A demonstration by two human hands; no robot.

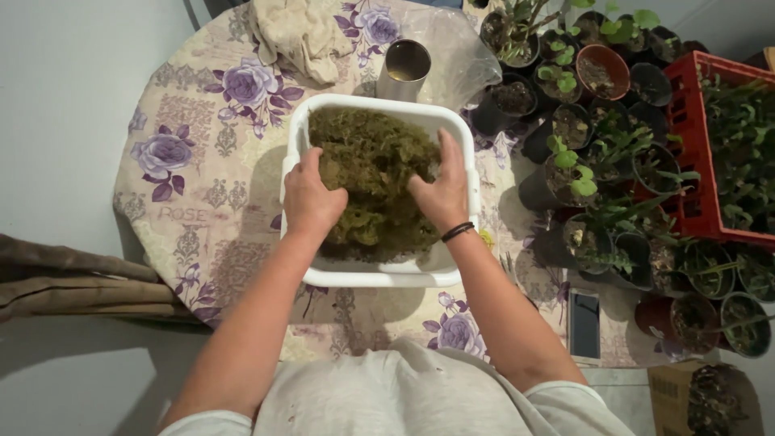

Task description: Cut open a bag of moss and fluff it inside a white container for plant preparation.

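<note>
Round table under floral cloth; white square tub at centre, heaped with green-brown moss. Potted plants crowding 3 o'clock. Left hand, right hand pressing moss, fingers sunk in, slightly apart. Metal cup at 12 o'clock.

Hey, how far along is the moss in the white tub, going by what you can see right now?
Done: the white tub already holds a full heap of green-brown moss. In hand: the left hand and right hand are both pressed into the heap, fingers buried, so neither grip can be read. Left: the small plant pots beside the tub show soil and seedlings with no moss visible, and the metal cup stands untouched behind it.
</note>
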